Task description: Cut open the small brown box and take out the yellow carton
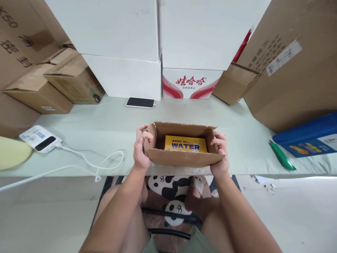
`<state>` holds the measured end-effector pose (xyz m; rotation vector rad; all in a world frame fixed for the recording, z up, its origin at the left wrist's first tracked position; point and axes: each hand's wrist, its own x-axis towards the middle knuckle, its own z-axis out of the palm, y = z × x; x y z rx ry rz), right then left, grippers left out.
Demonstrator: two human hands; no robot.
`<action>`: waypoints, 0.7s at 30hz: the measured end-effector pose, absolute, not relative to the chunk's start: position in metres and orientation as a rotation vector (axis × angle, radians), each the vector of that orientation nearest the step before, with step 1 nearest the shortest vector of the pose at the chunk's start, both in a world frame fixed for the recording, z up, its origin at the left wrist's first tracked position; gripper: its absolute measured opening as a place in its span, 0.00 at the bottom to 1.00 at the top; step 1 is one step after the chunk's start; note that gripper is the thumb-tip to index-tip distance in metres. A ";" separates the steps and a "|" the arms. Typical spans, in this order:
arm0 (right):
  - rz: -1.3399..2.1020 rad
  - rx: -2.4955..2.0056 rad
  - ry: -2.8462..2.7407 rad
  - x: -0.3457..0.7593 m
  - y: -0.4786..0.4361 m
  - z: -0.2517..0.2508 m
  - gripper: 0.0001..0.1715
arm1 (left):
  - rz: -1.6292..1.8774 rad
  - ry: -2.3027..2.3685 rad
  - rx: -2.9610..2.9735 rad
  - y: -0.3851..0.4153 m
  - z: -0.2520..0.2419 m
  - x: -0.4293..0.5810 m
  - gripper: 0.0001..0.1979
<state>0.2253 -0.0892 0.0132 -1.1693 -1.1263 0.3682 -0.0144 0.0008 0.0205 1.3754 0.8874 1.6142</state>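
Observation:
A small open brown cardboard box [181,157] sits at the near edge of the pale green table [105,133]. Inside it lies a yellow packet [185,144] printed with the word WATER. My left hand [141,149] grips the box's left side, fingers curled over the left flap. My right hand [220,151] grips the right side, fingers wrapped over the right wall. The box's front flap hangs out toward me.
White cartons [126,52] and a red-and-white printed carton [191,83] are stacked at the back, brown cartons on both sides. A phone [140,102] lies at the back. A white device [40,138] with a cable lies left, a green knife [281,156] and blue box [310,137] right.

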 end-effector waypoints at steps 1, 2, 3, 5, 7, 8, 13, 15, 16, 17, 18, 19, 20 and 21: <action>0.373 -1.172 -1.124 0.225 -0.089 0.013 0.25 | 1.609 0.886 1.363 0.001 0.020 -0.015 0.27; 0.378 -1.174 -1.122 0.225 -0.090 0.013 0.25 | 1.606 0.885 1.354 0.001 0.020 -0.015 0.28; 0.381 -1.174 -1.119 0.225 -0.090 0.013 0.25 | 1.602 0.886 1.352 0.001 0.020 -0.017 0.28; 0.388 -1.170 -1.119 0.225 -0.090 0.013 0.25 | 1.588 0.887 1.379 0.003 0.020 -0.020 0.28; 0.388 -1.170 -1.125 0.225 -0.091 0.013 0.24 | 1.568 0.879 1.425 0.005 0.020 -0.023 0.28; 0.388 -1.171 -1.130 0.225 -0.091 0.012 0.24 | 1.558 0.870 1.443 0.006 0.019 -0.025 0.28; 0.385 -1.145 -1.140 0.224 -0.091 0.012 0.21 | 1.565 0.871 1.452 0.008 0.016 -0.025 0.28; 0.393 -1.135 -1.141 0.224 -0.092 0.013 0.20 | 1.558 0.881 1.459 0.008 0.015 -0.024 0.28; 0.396 -1.133 -1.141 0.224 -0.092 0.013 0.20 | 1.556 0.880 1.462 0.007 0.015 -0.024 0.28; 0.397 -1.132 -1.141 0.223 -0.092 0.013 0.20 | 1.558 0.878 1.464 0.007 0.015 -0.024 0.28; 0.397 -1.134 -1.142 0.223 -0.092 0.013 0.20 | 1.565 0.872 1.466 0.007 0.015 -0.025 0.28; 0.395 -1.136 -1.144 0.223 -0.092 0.014 0.21 | 1.571 0.865 1.468 0.007 0.016 -0.025 0.28; 0.396 -1.138 -1.147 0.223 -0.091 0.014 0.21 | 1.582 0.857 1.467 0.007 0.016 -0.025 0.28; 0.393 -1.137 -1.150 0.223 -0.091 0.014 0.21 | 1.591 0.850 1.465 0.007 0.017 -0.025 0.28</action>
